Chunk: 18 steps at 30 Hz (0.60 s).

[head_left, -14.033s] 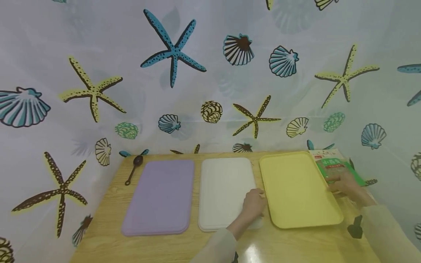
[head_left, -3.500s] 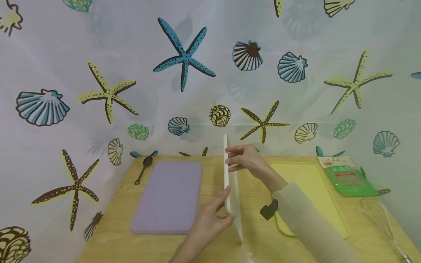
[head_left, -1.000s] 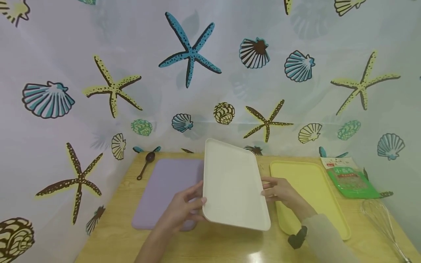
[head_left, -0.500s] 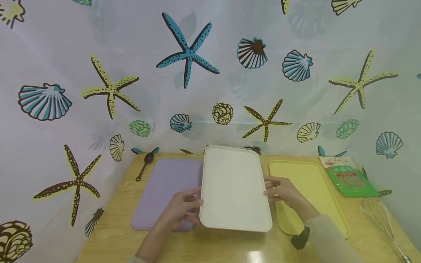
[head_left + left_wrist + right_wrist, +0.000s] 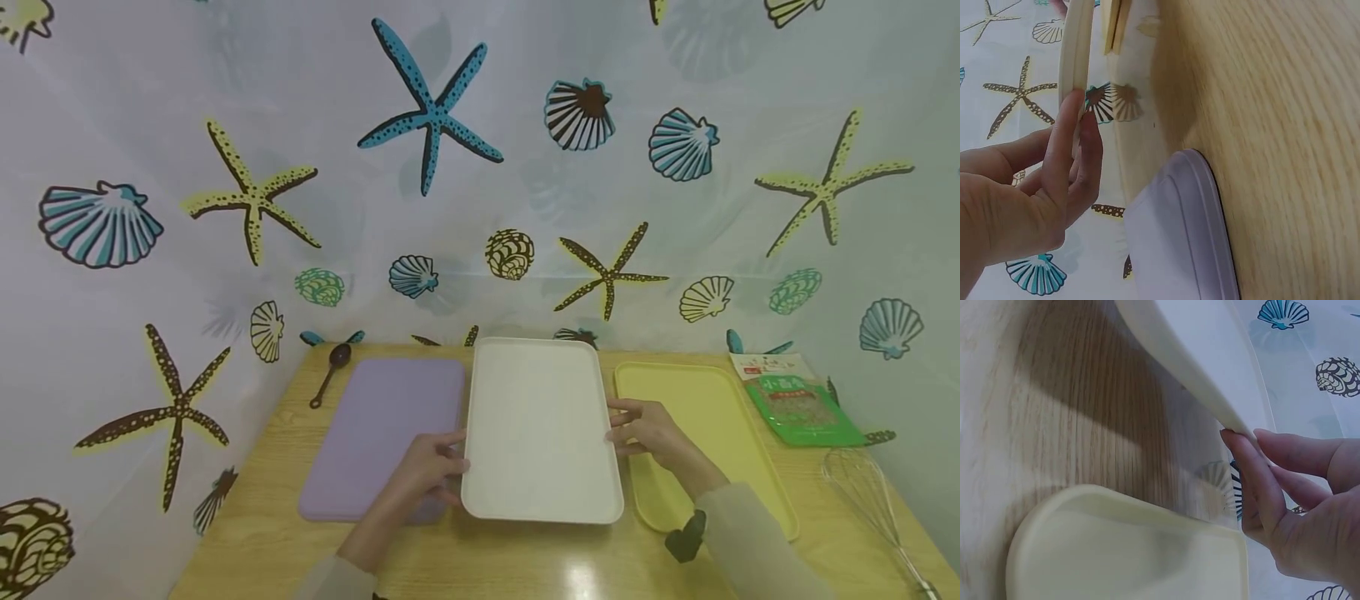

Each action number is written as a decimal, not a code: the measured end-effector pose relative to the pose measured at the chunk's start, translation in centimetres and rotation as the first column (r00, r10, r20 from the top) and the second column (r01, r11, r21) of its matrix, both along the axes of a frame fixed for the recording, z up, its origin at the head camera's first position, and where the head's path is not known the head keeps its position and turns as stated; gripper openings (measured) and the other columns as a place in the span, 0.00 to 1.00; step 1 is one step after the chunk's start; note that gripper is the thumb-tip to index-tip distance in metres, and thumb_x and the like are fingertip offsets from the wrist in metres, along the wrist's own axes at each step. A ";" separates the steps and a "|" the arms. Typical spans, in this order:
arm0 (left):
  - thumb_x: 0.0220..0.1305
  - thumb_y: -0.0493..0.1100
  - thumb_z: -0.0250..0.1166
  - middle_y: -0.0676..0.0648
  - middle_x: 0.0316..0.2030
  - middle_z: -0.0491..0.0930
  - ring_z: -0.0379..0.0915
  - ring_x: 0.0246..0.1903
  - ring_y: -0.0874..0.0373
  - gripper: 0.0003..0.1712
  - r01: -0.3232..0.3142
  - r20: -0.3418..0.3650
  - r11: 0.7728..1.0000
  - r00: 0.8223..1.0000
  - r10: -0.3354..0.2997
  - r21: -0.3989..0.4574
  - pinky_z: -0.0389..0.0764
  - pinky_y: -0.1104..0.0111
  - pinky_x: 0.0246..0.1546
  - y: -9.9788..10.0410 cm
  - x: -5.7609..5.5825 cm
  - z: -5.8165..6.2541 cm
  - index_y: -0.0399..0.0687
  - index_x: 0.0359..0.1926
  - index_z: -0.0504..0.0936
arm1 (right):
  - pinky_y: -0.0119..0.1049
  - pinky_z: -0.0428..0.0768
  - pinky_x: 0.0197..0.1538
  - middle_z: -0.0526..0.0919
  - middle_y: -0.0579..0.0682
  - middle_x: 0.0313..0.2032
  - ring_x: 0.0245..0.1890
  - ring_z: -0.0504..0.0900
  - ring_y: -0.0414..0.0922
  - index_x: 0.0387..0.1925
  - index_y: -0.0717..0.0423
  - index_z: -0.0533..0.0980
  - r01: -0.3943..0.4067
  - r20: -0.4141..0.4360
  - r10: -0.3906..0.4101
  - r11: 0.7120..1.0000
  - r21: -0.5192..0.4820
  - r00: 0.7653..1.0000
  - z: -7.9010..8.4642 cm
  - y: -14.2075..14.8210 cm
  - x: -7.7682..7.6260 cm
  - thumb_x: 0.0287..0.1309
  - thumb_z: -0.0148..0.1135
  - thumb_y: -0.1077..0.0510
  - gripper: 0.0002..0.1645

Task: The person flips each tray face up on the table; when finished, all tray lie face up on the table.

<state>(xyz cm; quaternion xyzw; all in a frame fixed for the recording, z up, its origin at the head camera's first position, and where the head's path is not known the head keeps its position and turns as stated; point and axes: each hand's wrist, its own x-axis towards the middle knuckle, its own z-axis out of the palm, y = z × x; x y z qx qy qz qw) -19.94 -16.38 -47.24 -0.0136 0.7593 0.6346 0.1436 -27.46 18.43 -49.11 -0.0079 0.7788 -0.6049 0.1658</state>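
Between both hands a white rectangular tray (image 5: 540, 433) is held above the table, nearly level, its hollow side up. My left hand (image 5: 423, 467) pinches the left edge; in the left wrist view its thumb and fingers close on the tray rim (image 5: 1075, 50). On the opposite edge my right hand (image 5: 648, 429) pinches the rim, thumb above and fingers below in the right wrist view. To the left lies a lavender tray (image 5: 382, 433), its flat side apparently up. A shallow yellow tray (image 5: 690, 417) lies to the right, hollow side up, partly behind my right forearm.
A dark spoon (image 5: 330, 375) lies at the back left of the wooden table (image 5: 247, 517). At the right are a green food packet (image 5: 802, 408) and a wire whisk (image 5: 862, 492). A curtain printed with shells and starfish (image 5: 480, 192) encloses the back and sides.
The white tray lay on the table at first, then was held on edge. Since then it has been turned hollow side up, and in the last second levelled and lowered.
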 end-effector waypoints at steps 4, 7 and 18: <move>0.59 0.26 0.61 0.35 0.39 0.75 0.80 0.33 0.49 0.31 -0.027 0.010 0.998 1.000 0.028 -0.049 0.85 0.57 0.24 0.6 -0.6 -0.4 0.27 0.64 0.65 | 0.42 0.86 0.38 0.76 0.63 0.44 0.32 0.83 0.45 0.65 0.69 0.65 0.024 0.012 -0.024 1.000 0.003 1.000 -0.4 0.0 -0.3 0.51 0.65 0.72 0.38; 0.59 0.25 0.60 0.36 0.39 0.75 0.78 0.32 0.50 0.31 -0.031 0.020 0.996 0.999 0.033 -0.085 0.85 0.57 0.24 0.9 -1.1 -0.5 0.27 0.64 0.65 | 0.42 0.86 0.38 0.77 0.62 0.43 0.31 0.83 0.45 0.64 0.69 0.65 0.040 0.020 -0.040 0.999 0.009 0.999 -0.6 -0.1 -0.6 0.51 0.65 0.72 0.37; 0.55 0.22 0.57 0.36 0.36 0.75 0.74 0.28 0.53 0.32 -0.024 0.009 0.987 1.000 0.026 -0.158 0.85 0.53 0.26 1.5 -2.4 -1.7 0.22 0.63 0.63 | 0.46 0.85 0.42 0.78 0.61 0.39 0.29 0.83 0.45 0.64 0.70 0.66 0.033 0.038 -0.033 0.999 0.008 0.999 -1.2 -0.3 -1.7 0.50 0.63 0.75 0.36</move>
